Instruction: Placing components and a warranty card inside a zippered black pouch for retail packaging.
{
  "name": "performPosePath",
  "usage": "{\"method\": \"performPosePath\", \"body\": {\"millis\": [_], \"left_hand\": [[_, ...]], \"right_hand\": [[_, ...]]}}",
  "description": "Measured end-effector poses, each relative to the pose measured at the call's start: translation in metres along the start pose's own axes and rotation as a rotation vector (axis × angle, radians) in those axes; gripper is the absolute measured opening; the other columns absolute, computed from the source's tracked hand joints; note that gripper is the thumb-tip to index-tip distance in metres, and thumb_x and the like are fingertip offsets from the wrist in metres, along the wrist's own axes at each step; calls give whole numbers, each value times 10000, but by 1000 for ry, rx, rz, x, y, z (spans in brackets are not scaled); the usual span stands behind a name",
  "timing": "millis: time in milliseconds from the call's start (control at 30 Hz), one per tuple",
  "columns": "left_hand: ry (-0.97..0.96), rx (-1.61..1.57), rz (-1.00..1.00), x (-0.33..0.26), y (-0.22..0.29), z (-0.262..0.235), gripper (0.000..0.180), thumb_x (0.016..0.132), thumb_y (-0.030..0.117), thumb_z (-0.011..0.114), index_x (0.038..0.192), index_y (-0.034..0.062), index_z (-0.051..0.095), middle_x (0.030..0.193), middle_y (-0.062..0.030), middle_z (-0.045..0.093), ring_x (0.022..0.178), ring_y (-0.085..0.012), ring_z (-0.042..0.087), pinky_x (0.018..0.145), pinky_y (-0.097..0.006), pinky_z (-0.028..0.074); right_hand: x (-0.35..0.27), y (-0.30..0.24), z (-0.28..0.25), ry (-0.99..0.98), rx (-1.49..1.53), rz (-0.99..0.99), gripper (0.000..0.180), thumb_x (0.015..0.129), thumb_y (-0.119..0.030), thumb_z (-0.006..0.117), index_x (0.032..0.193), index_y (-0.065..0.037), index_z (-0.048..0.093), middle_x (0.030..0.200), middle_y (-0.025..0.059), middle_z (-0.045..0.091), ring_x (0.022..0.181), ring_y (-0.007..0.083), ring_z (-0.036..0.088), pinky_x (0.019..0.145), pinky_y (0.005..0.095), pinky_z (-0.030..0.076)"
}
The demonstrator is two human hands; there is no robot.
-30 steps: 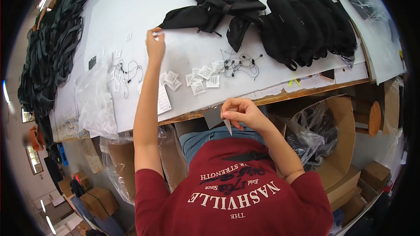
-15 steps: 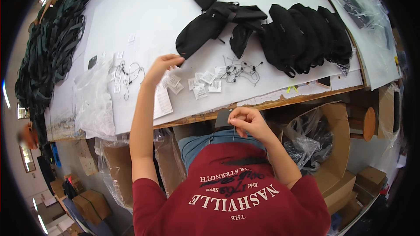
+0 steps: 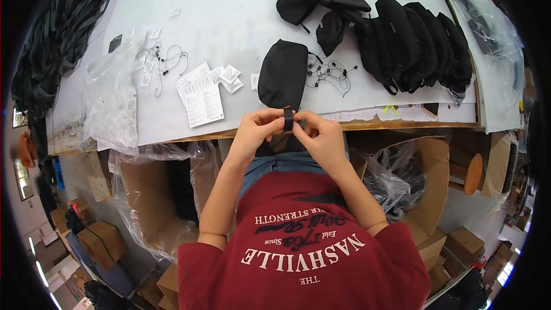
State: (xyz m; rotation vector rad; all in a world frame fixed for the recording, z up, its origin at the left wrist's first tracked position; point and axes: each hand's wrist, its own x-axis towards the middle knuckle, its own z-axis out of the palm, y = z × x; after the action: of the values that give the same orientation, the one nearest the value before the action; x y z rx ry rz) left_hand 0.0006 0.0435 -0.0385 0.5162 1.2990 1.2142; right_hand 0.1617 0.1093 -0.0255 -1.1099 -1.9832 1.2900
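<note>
A black fabric pouch (image 3: pixel 284 74) lies on the table in front of me, its narrow end pulled over the near edge. At that end my left hand (image 3: pixel 258 130) pinches a black strap loop (image 3: pixel 288 119) with a small orange bit at its top. My right hand (image 3: pixel 321 138) is closed against the loop's right side, fingertips together. A dark flat hang tag shows in part by those fingers; its cord is too fine to make out. Just right of the pouch lies a tangle of black cords (image 3: pixel 333 76). White labels (image 3: pixel 231 74) and printed sheets (image 3: pixel 201 97) lie to its left.
More black pouches (image 3: pixel 396 40) stand in a row at the right, others (image 3: pixel 321 0) lie farther back. A clear plastic bag (image 3: pixel 115 97) and more cords (image 3: pixel 166 60) are at the left. Black straps (image 3: pixel 63 34) hang beyond. Open cardboard boxes (image 3: pixel 433 178) stand below the table edge.
My left hand has drawn one pouch from the pile toward me, to the table's near edge. My right hand has come up to meet it at the strap loop.
</note>
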Motion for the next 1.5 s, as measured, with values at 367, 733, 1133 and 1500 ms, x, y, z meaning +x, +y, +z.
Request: {"method": "performPosePath", "body": {"millis": [367,733,1133,1500], "left_hand": [[212,350,423,-16,-3,5,73,870,75,603,887,4,599,928,-15,539,668,-39,460,588,-188,371],[139,152,465,-30,4,16,53,924,73,535,940,22,534,925,-5,522,734,-51,446,663,-188,383],[-138,72,161,-38,14,3,121,934,142,567,939,21,560,816,33,529,702,-6,428,599,-172,343],[-33,-4,162,-40,12,4,109,886,74,627,942,-20,629,621,81,502,564,25,361,502,-158,240]], "right_hand": [[0,-1,1,-136,112,18,132,832,-155,680,928,-69,647,539,-20,450,473,44,375,450,230,299],[0,-18,3,-113,131,-122,110,853,-106,661,936,-46,620,571,-31,456,499,30,364,458,207,283],[4,-14,-7,-198,229,-28,120,876,-142,641,849,-32,603,550,-36,473,490,28,367,454,207,270],[5,-13,-13,-300,804,104,105,872,-92,623,955,-39,586,776,-27,566,620,19,447,537,184,332]]}}
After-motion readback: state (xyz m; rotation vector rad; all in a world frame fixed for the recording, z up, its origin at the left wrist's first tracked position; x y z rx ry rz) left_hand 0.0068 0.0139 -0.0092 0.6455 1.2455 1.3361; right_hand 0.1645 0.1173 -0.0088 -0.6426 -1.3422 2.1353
